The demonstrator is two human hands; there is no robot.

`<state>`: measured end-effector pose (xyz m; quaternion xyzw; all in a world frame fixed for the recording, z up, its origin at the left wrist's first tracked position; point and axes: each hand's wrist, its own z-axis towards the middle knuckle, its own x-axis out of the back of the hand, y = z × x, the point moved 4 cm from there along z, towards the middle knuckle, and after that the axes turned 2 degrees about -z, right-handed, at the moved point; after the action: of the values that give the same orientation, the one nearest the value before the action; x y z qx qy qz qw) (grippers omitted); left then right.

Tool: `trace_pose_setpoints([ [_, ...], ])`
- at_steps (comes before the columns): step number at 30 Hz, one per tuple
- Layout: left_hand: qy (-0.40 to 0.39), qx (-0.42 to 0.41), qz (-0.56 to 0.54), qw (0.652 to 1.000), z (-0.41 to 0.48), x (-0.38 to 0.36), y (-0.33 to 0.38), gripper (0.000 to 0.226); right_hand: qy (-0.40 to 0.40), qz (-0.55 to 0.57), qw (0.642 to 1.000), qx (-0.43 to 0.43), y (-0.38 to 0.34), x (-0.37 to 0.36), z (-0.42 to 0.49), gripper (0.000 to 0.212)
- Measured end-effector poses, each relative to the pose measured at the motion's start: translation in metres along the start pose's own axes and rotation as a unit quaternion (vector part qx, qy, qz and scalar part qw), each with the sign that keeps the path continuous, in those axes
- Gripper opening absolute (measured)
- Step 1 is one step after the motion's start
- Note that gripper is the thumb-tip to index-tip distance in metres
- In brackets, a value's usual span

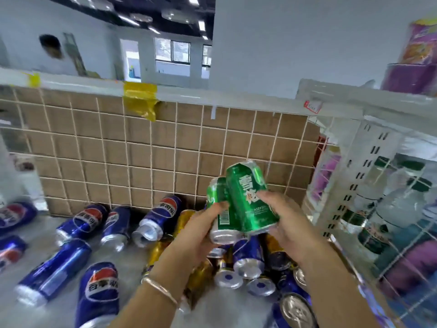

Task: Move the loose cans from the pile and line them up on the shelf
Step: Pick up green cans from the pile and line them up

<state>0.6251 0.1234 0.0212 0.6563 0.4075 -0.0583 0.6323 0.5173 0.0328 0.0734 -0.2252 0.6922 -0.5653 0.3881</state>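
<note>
Two glossy green cylindrical metal cans [238, 204] touch; our left hand [201, 230] clamps its fingers on the left can [220, 207], our right hand [283, 221] on the right can [251, 200]

The blue aluminium can nearest the camera [99, 292] carries the Pepsi roundel with white Chinese characters, 百事 legible. Another blue aluminium can by the brown tiled panel [163, 209] shows the same roundel and 事可乐 (tilted with the can). The green aluminium can in the right hand [286, 223] bears a large white character resembling 雪 [250, 197]; the Latin line beneath is blurred. The second green aluminium can [218, 200], in the left hand [201, 230], shows a barcode with illegible digits.
</note>
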Motion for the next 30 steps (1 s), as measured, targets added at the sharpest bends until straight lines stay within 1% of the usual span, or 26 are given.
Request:
trace_pose_setpoints([
  [2,0.024,-0.023,-0.031,0.999,-0.028,0.029,0.015,0.049,-0.023,-0.022,0.999,-0.013,0.009,-0.045,0.003,0.013],
  [6,0.062,-0.081,-0.081,0.991,-0.096,0.090,0.051,0.048,-0.081,0.056,0.993,-0.063,0.034,-0.139,-0.008,0.015],
  [9,0.099,-0.127,-0.076,0.984,-0.155,0.138,0.081,0.045,-0.127,0.071,0.986,-0.078,0.061,-0.207,-0.027,0.028],
  [10,0.109,-0.141,-0.074,0.981,-0.177,0.151,0.091,0.043,-0.141,0.069,0.984,-0.081,0.071,-0.230,-0.034,0.027],
  [12,0.138,-0.171,-0.072,0.973,-0.219,0.185,0.108,0.040,-0.177,0.062,0.978,-0.088,0.087,-0.275,-0.047,0.016],
  [14,0.196,-0.201,-0.051,0.959,-0.262,0.223,0.121,0.035,-0.205,0.054,0.971,-0.112,0.103,-0.324,-0.061,0.015],
  [16,0.244,-0.205,-0.052,0.946,-0.303,0.261,0.130,0.046,-0.222,0.026,0.965,-0.139,0.123,-0.371,-0.077,0.020],
  [17,0.258,-0.205,-0.056,0.942,-0.322,0.280,0.133,0.048,-0.226,0.015,0.964,-0.138,0.134,-0.394,-0.083,0.025],
  [19,0.298,-0.204,-0.047,0.931,-0.360,0.318,0.139,0.049,-0.235,-0.009,0.961,-0.143,0.156,-0.436,-0.096,0.048],
  [20,0.311,-0.207,-0.042,0.927,-0.380,0.329,0.143,0.051,-0.247,-0.014,0.956,-0.159,0.168,-0.457,-0.103,0.053],
  [22,0.330,-0.215,-0.034,0.919,-0.417,0.352,0.148,0.046,-0.287,-0.005,0.935,-0.206,0.188,-0.496,-0.119,0.051],
  [24,0.352,-0.228,-0.040,0.907,-0.451,0.370,0.150,0.040,-0.318,-0.017,0.922,-0.223,0.205,-0.531,-0.131,0.053],
  [25,0.366,-0.231,-0.039,0.900,-0.466,0.379,0.151,0.040,-0.327,-0.037,0.918,-0.221,0.213,-0.547,-0.135,0.054],
  [27,0.398,-0.238,-0.040,0.885,-0.491,0.402,0.150,0.048,-0.353,-0.057,0.908,-0.219,0.227,-0.577,-0.145,0.049],
  [30,0.445,-0.247,-0.053,0.859,-0.523,0.433,0.152,0.051,-0.404,-0.059,0.882,-0.235,0.246,-0.620,-0.156,0.046],
])
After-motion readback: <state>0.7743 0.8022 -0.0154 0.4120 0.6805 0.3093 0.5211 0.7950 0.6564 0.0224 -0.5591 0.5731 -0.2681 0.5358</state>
